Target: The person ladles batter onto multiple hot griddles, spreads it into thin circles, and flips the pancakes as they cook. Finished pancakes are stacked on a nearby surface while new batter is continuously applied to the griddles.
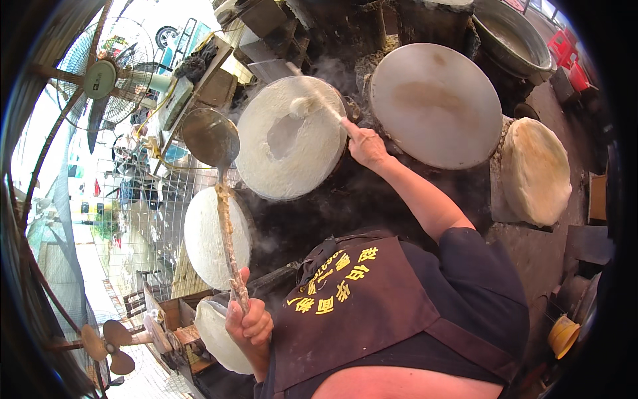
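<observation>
My left hand (250,319) grips the lower end of a long, batter-crusted handle (228,234). At its far end is a round metal ladle (209,137), raised left of a round griddle. My right hand (366,147) holds a pale stick (324,97) that reaches across this griddle, index finger laid along it. Pale batter (269,174) coats most of the griddle, around a bare grey patch (286,137). A whitish lump (301,107) lies at the stick beside that patch; whether it is batter or the tool's head is unclear.
A second round griddle (433,109) stands to the right, its surface grey with brown stains. Beyond it are a pale round flatbread (538,169) and a metal basin (513,37). White rounds (214,244) lie at left, near a wire grid (144,204) and a caged fan (99,80). Steam drifts up.
</observation>
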Demonstrator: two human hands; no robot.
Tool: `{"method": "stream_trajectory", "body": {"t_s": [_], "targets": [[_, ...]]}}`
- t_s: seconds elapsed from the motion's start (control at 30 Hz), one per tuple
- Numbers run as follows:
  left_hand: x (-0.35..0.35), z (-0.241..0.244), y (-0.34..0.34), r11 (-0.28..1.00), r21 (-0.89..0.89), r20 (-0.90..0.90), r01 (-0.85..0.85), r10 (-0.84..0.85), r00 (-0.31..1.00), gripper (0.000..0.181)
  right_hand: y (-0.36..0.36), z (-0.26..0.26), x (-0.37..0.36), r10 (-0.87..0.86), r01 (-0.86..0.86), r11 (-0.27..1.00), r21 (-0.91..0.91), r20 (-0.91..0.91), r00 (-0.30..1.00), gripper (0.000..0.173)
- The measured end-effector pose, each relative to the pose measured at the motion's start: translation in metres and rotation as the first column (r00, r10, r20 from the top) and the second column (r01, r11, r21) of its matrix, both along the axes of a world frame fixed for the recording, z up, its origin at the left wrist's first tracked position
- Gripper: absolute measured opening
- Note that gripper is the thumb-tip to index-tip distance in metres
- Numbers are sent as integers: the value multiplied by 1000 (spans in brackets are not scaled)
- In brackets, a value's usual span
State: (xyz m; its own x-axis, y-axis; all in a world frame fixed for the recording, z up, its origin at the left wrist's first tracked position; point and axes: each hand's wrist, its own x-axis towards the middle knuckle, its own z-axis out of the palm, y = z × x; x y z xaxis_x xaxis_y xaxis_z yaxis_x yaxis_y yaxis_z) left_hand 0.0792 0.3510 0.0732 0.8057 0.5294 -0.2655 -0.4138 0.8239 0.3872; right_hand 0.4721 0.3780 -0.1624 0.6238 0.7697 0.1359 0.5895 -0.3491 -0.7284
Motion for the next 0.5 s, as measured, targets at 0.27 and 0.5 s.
{"method": "stream_trajectory", "body": {"t_s": [0.27, 0.5], "targets": [[4, -4, -9, 1000, 24, 26, 14, -14, 1000, 63, -7, -2, -38, 237, -236, 971, -44, 21, 971, 54], [-8, -11, -19, 999, 40, 51, -11, 9, 999, 62, -31, -11, -18, 49, -48, 997, -55, 31, 998, 54]]}}
